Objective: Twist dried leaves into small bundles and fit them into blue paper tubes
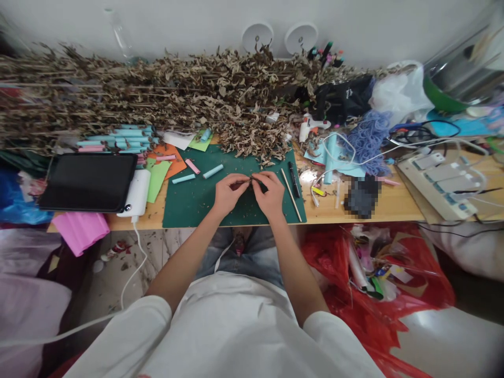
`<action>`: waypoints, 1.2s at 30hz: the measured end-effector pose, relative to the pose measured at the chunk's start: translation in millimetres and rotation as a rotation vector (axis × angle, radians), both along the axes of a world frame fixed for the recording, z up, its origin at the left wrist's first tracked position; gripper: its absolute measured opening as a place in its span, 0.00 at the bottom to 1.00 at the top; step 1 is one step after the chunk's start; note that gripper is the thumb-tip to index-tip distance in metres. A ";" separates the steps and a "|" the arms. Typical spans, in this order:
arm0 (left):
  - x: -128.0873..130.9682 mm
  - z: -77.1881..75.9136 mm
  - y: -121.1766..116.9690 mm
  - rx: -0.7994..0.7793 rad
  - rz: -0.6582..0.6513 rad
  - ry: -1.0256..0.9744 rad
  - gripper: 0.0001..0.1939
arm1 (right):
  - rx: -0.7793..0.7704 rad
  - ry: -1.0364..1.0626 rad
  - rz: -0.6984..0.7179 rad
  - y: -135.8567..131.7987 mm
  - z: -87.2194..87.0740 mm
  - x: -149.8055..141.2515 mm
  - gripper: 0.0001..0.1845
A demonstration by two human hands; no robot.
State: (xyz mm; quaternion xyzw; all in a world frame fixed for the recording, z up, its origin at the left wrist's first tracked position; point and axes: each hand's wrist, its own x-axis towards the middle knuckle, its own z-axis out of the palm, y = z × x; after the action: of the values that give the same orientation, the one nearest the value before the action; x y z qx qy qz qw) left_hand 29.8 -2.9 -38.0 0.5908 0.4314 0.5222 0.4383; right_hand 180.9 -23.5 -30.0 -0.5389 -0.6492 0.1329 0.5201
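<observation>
Over the green cutting mat (189, 207), my left hand (227, 195) and my right hand (270, 194) meet with their fingertips almost touching. Both are closed in a pinch on a small dark bit of dried leaf (251, 181), mostly hidden by the fingers. Left of my hands lie a pink paper roll (192, 166) and two light blue paper rolls (213, 171). A thin wooden stick (291, 196) and a black pen (294, 179) rest to the right. Just beyond my hands is a heap of dried leaves (254, 139), with crumbs scattered on the mat.
Dried stalks (137, 94) line the back. A tablet (88, 182), a white power bank (136, 193) and stacked blue rolls (132, 139) stand left. On the right are a glue gun (311, 127), purple yarn (369, 142) and a power strip (437, 184). A red bag (425, 262) hangs below.
</observation>
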 end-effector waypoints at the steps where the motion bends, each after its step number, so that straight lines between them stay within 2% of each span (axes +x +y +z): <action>1: 0.0 -0.1 0.0 -0.006 -0.002 -0.005 0.09 | 0.011 0.001 0.025 -0.7 0.8 -0.3 0.10; 4: 1.0 -2.3 0.4 -0.090 -0.018 -0.036 0.11 | 0.000 -0.001 0.078 -2.5 2.0 -0.5 0.10; 8: 2.2 -4.7 1.2 -0.152 -0.013 -0.060 0.12 | -0.009 0.011 0.078 -1.8 -0.5 0.6 0.10; 16: 0.3 -2.6 0.5 -0.157 0.025 0.023 0.09 | -0.040 -0.034 0.085 0.4 -7.1 1.4 0.10; 21: 2.0 -3.7 0.2 -0.150 -0.017 -0.036 0.11 | -0.036 -0.059 0.049 -1.9 -3.3 0.5 0.10; 31: 0.4 -6.6 3.8 -0.143 -0.013 -0.051 0.12 | -0.021 -0.003 -0.066 0.1 -3.5 3.9 0.10; 36: 1.0 -8.3 3.9 -0.144 -0.038 -0.082 0.11 | 0.004 -0.050 -0.062 0.6 -4.7 3.1 0.09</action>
State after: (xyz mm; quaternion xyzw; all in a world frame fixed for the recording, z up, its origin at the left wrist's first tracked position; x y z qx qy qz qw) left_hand 30.8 1.0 -46.3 0.5439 0.4383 0.5050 0.5069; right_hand 183.9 -22.9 -34.7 -0.5609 -0.6450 0.1019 0.5088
